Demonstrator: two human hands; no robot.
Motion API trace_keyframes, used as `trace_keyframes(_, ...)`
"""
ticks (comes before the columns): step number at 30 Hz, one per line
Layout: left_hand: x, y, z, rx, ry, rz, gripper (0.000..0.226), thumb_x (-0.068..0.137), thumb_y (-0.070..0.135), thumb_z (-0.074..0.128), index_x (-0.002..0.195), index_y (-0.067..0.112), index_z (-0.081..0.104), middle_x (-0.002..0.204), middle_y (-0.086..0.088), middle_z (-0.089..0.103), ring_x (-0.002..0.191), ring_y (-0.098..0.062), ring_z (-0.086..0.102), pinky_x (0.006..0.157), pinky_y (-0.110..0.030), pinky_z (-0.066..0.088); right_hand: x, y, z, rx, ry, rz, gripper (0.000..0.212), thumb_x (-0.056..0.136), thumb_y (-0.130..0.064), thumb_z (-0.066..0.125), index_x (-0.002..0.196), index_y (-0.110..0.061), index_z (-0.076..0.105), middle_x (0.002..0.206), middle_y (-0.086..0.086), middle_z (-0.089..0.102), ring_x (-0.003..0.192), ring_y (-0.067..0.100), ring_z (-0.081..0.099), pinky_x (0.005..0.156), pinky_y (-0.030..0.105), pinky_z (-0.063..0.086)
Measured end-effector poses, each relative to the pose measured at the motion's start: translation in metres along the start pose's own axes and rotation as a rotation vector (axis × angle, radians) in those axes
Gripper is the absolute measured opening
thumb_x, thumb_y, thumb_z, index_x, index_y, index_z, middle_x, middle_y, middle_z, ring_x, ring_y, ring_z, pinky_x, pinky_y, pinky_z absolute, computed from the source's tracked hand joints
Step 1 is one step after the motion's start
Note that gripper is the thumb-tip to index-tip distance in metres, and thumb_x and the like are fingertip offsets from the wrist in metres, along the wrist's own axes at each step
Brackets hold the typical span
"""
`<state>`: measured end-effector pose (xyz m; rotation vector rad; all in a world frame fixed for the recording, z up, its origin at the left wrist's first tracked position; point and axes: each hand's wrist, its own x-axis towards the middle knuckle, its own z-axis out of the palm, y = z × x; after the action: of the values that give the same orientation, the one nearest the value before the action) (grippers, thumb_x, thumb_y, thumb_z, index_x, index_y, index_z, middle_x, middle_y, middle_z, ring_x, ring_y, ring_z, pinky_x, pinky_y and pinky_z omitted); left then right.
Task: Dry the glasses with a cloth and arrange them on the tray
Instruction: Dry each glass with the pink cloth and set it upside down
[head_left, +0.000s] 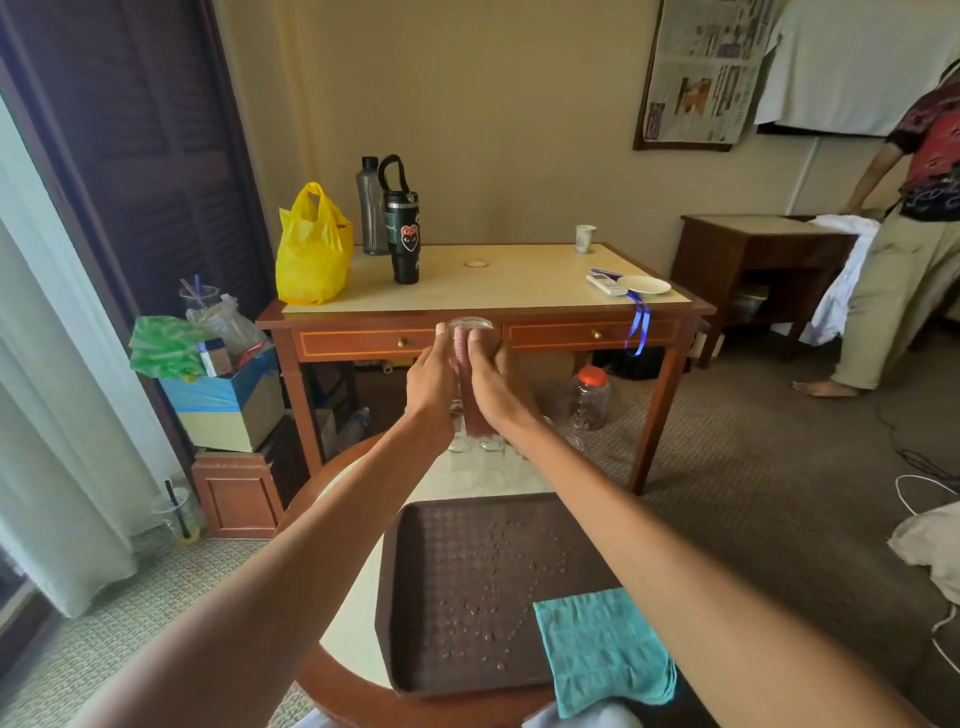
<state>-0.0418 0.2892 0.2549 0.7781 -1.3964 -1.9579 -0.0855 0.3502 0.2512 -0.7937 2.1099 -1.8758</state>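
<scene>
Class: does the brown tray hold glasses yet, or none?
None: the tray bears only water droplets and a teal cloth at its near corner.

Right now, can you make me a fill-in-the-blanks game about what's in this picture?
1. The left hand and right hand lift one ____ with a pink cloth inside.
2. The teal cloth lies on a corner of the brown ____.
3. The plastic bag on the desk is ____.
Missing words: glass; tray; yellow.
</scene>
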Motion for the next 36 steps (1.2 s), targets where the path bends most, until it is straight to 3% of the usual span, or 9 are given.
trace_keyframes(5,-0.009,-0.001,0.009,0.065,-0.036,0.015,0.036,0.099,0.062,0.053,0.099,0.031,0.07,0.092,0.01,0.07,0.094,-0.008,0.065,0.079,-0.03,0.05,0.006,-0.014,-0.011,0.001,0.033,0.057,0.066,0.095,-0.071,0.021,0.084,-0.023,0.066,0.08,0.008,0.07,0.077,0.025,0.071,0.081,0.05,0.06)
trace_keyframes(10,-0.009,-0.003,0.009,0.11,-0.008,0.066,0.043,0.092,0.06,0.065,0.111,0.022,0.075,0.094,0.009,0.074,0.091,-0.005,0.069,0.071,-0.021,0.052,0.006,-0.019,-0.015,0.106,-0.028,0.163,0.069,0.105,-0.059,0.016,0.112,-0.016,0.07,0.107,0.014,0.072,0.091,0.016,0.068,0.077,0.026,0.057)
trace_keyframes(15,-0.007,0.001,0.007,0.105,0.043,0.045,0.058,0.083,0.069,0.07,0.115,0.021,0.078,0.107,0.001,0.076,0.101,-0.015,0.071,0.089,-0.033,0.056,-0.01,-0.013,-0.022,0.028,-0.148,0.179,0.071,0.105,-0.058,0.007,0.147,-0.017,0.048,0.147,0.011,0.051,0.126,0.024,0.056,0.102,0.025,0.042)
trace_keyframes(18,-0.002,0.006,0.006,0.091,0.025,0.021,0.056,0.084,0.069,0.067,0.111,0.021,0.077,0.105,0.0,0.076,0.101,-0.019,0.071,0.082,-0.036,0.056,-0.013,-0.006,-0.017,-0.004,-0.121,0.122,0.069,0.106,-0.056,0.011,0.12,-0.019,0.067,0.12,0.009,0.07,0.087,0.011,0.069,0.09,0.026,0.055)
trace_keyframes(22,0.006,0.007,0.002,0.033,0.008,0.042,0.038,0.095,0.052,0.066,0.111,0.018,0.07,0.103,0.0,0.072,0.102,-0.017,0.068,0.081,-0.032,0.055,-0.01,-0.006,-0.01,-0.013,-0.108,0.051,0.054,0.108,-0.046,0.028,0.113,-0.007,0.065,0.106,0.018,0.07,0.09,0.029,0.067,0.076,0.033,0.057)
trace_keyframes(25,0.002,0.005,0.001,0.023,-0.002,0.05,0.043,0.1,0.05,0.06,0.126,0.015,0.066,0.113,0.0,0.071,0.104,-0.014,0.064,0.073,-0.025,0.049,-0.005,-0.005,-0.003,0.032,-0.038,-0.003,0.038,0.1,-0.059,0.042,0.09,-0.025,0.057,0.085,0.01,0.066,0.083,0.035,0.066,0.084,0.064,0.054)
trace_keyframes(30,-0.009,0.001,0.003,0.003,-0.045,0.0,0.034,0.104,0.055,0.047,0.108,0.03,0.07,0.086,0.008,0.074,0.086,-0.01,0.066,0.067,-0.027,0.047,0.006,-0.015,-0.011,0.086,-0.018,0.08,0.061,0.102,-0.064,0.027,0.079,-0.018,0.061,0.064,-0.002,0.064,0.059,0.02,0.063,0.065,0.037,0.056)
trace_keyframes(34,-0.013,0.002,0.002,0.037,-0.072,0.065,0.049,0.098,0.056,0.059,0.134,0.024,0.066,0.119,0.002,0.07,0.099,-0.007,0.066,0.075,-0.022,0.049,0.017,-0.012,-0.01,0.063,-0.007,0.187,0.074,0.096,-0.074,0.021,0.089,-0.019,0.07,0.087,0.008,0.073,0.08,0.021,0.071,0.082,0.037,0.059)
trace_keyframes(36,-0.01,0.001,0.001,0.036,-0.058,0.089,0.047,0.096,0.052,0.065,0.133,0.023,0.067,0.113,0.004,0.072,0.094,-0.004,0.065,0.078,-0.023,0.051,0.021,-0.002,-0.005,0.096,-0.019,0.259,0.095,0.07,-0.099,0.019,0.104,-0.027,0.071,0.112,0.011,0.071,0.102,0.027,0.068,0.098,0.047,0.054)
